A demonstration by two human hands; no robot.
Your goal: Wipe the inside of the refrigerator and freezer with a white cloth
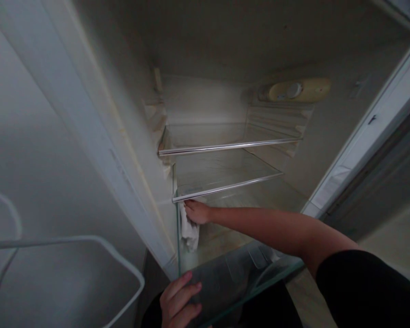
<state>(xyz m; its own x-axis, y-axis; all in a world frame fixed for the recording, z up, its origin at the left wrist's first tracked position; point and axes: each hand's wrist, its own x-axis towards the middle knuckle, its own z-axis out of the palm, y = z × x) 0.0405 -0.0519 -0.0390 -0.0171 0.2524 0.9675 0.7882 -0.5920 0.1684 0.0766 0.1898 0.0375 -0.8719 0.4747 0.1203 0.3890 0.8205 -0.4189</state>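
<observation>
In the head view, the right hand (196,212) reaches into an open refrigerator (205,98), fingers closed around a bunched white cloth (190,236). The cloth is against a glass sheet (218,278), just beside its left edge and below the metal trim (228,187) of the shelf above. The left hand (179,303) grips the sheet's near left corner, fingers slightly spread on top; I cannot tell where the thumb sits. The sheet juts out past the cabinet opening, so this grip probably steadies it against the cloth's push — the arm inside seems to need that long reach for the far part of the edge.

The sheet is flat and clear, its cut edge greenish. The cloth looks soft and creased. Higher up, another glass shelf (230,146) has a shiny metal front strip — thin and straight — below a rounded, yellowish housing (276,92) with a pale dial (294,90).
</observation>
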